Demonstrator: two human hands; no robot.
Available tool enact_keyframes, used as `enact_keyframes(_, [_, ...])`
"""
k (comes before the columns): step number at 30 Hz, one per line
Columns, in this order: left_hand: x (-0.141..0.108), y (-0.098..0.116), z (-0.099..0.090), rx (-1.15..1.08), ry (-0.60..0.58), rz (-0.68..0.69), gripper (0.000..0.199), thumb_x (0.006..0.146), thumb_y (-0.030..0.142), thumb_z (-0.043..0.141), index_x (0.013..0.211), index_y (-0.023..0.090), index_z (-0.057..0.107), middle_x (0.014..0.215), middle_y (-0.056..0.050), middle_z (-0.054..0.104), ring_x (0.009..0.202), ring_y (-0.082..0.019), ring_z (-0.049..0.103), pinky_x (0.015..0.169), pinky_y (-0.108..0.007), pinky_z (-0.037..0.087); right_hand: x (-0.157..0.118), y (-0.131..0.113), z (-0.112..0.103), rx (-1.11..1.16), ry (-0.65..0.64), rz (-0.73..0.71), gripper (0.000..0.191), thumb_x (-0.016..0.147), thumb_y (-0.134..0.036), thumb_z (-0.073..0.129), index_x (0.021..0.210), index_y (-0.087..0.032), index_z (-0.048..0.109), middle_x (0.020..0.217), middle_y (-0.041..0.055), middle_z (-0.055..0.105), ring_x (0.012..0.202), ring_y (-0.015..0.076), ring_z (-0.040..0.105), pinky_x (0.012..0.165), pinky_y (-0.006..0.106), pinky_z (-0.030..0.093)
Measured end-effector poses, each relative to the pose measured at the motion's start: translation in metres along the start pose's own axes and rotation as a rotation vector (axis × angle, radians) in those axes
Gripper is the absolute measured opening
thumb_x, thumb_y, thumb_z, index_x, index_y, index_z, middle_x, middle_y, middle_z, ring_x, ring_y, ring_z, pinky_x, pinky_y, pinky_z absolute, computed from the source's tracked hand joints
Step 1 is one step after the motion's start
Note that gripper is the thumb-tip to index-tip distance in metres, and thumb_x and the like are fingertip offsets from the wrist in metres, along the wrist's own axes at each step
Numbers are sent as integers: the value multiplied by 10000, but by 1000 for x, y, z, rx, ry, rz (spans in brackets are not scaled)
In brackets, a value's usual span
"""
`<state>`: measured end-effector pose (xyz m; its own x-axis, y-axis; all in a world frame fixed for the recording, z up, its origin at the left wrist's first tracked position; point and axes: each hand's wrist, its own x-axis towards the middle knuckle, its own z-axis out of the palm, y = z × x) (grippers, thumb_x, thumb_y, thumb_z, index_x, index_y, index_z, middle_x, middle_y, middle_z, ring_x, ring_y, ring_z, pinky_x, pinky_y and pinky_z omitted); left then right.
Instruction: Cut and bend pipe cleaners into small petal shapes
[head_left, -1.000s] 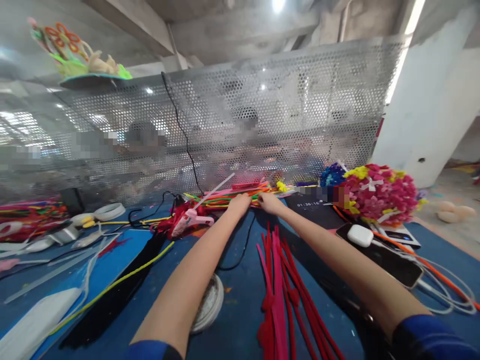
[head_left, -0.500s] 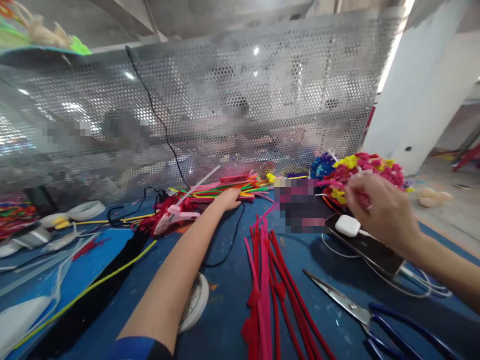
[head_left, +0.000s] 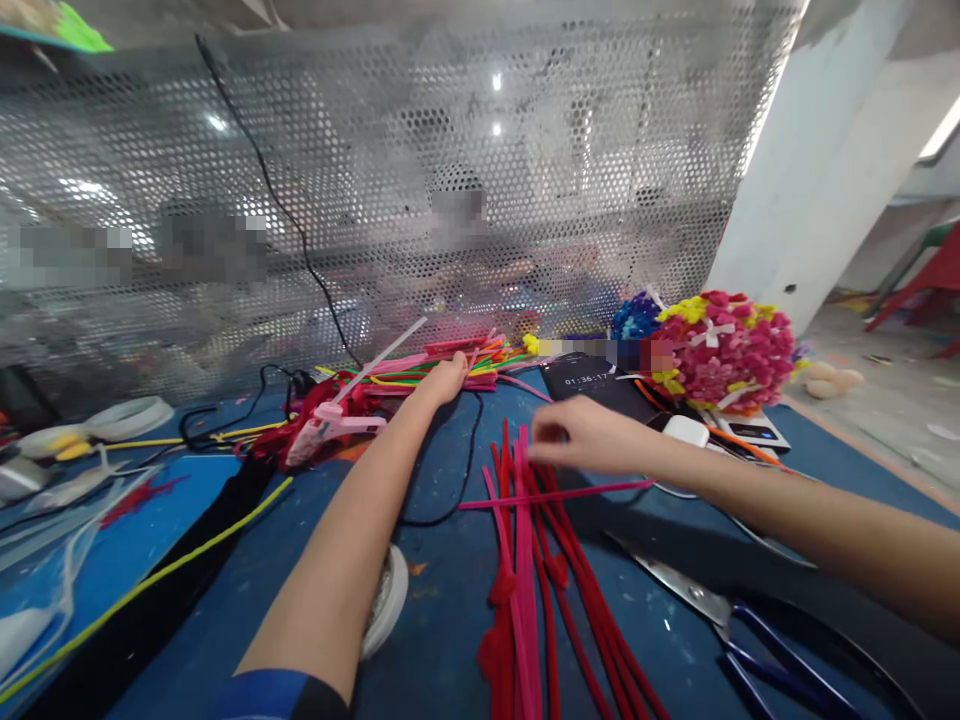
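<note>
My left hand (head_left: 448, 378) reaches to the far side of the table, its fingers closed on the pile of coloured pipe cleaners (head_left: 405, 368); which strands it grips is too small to tell. Over the tops of the red and pink stems (head_left: 525, 560) hovers my right hand (head_left: 574, 435), its fingers curled, and whether anything is between them is hidden. One pink stem (head_left: 600, 491) lies crosswise over the upright ones, just below my right hand.
Blue-handled scissors (head_left: 705, 600) lie at the right, near a white earphone case (head_left: 685, 431) and cables. A pink glue gun (head_left: 330, 428) rests at the left. Behind stand a flower bunch (head_left: 727, 350) and a perforated metal panel (head_left: 420, 200). A white tape roll (head_left: 394, 605) sits by my left forearm.
My right hand has moved left and down from beside the flowers to the red stems. A pink stem now lies across them. My left hand stays at the pile; the view has shifted slightly.
</note>
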<state>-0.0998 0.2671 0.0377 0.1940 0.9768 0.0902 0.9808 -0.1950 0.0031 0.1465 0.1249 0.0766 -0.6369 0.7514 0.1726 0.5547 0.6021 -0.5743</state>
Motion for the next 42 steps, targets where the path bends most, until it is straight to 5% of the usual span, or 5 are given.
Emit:
enact_keyframes(5, [3,-2,3,-18,11,-51,311,868,312,499,1129,143,513,1069,-78,579,888,-179,591,759,-381,502,111,50,25,134,176,261,72,758,-113,564,702,-127,608,651,15,603,607,129,562,601,241,421])
enact_keyframes(10, [0,0,3,-17,5,-23,328,874,328,483,1141,139,501,1050,-80,593,888,-184,596,783,-395,487,157,74,60,295,259,381,241,875,-300,512,1042,-130,554,1000,59,588,827,143,587,714,324,505])
enact_keyframes(17, [-2,2,0,-22,-33,83,349,816,381,545,1136,250,491,1016,-65,648,998,-241,587,822,-316,439,165,90,79,568,344,396,229,884,-276,504,1052,-125,542,925,38,598,734,116,595,633,275,521])
enact_keyframes(26, [3,1,0,-44,-28,52,340,877,348,475,1156,156,502,1065,-77,585,910,-188,589,796,-400,480,163,100,82,782,351,372,231,880,-274,511,1053,-125,542,937,40,595,741,118,593,634,278,520])
enact_keyframes(42, [1,1,5,-77,-7,1,304,866,320,504,1119,153,524,1067,-72,579,917,-187,584,781,-387,491,160,95,85,730,538,323,175,709,-145,614,809,-186,476,634,-37,589,599,127,626,536,225,525])
